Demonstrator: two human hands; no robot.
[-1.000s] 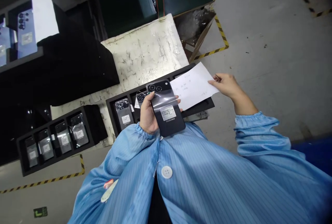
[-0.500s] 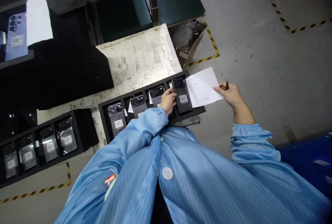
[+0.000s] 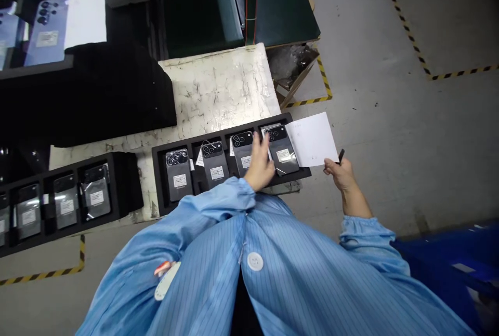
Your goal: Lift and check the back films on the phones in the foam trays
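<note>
A black foam tray point(image 3: 163, 198) lies on a scuffed white table top point(image 3: 218, 86) and holds several dark phones in clear wrap. My left hand point(image 3: 260, 163) hovers over the tray with fingers loosely apart, between one phone point(image 3: 243, 150) and the rightmost phone point(image 3: 284, 148), holding nothing. My right hand point(image 3: 338, 171) is closed on the corner of a white sheet of paper point(image 3: 314, 138) and a dark pen point(image 3: 341, 155). The paper rests on the tray's right end.
A second black tray point(image 3: 117, 180) with wrapped phones sits to the left. Black foam sheets point(image 3: 97, 92) lie behind it. A green bench point(image 3: 280, 9) and a cardboard box point(image 3: 296, 66) stand beyond the table. A blue bin point(image 3: 448, 253) is at my right.
My left hand carried a wrapped phone down into the tray's rightmost slot and let go of it. My right hand with the paper and pen dropped lower.
</note>
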